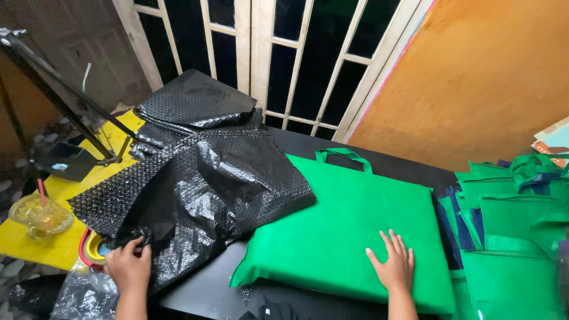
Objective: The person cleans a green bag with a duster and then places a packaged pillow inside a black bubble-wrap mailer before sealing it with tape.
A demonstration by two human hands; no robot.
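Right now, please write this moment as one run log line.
left hand: pinching black bubble wrap sheet | right hand: flat on green tote bag | black table

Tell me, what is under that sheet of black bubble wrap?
Under the black bubble wrap sheet a dark table shows; the left hand grips its corner. Anything else beneath stays covered.

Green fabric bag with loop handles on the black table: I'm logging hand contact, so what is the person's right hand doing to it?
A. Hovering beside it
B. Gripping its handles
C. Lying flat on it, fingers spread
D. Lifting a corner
C: the right hand lies palm-down, fingers spread, on the green fabric bag, far from its handles.
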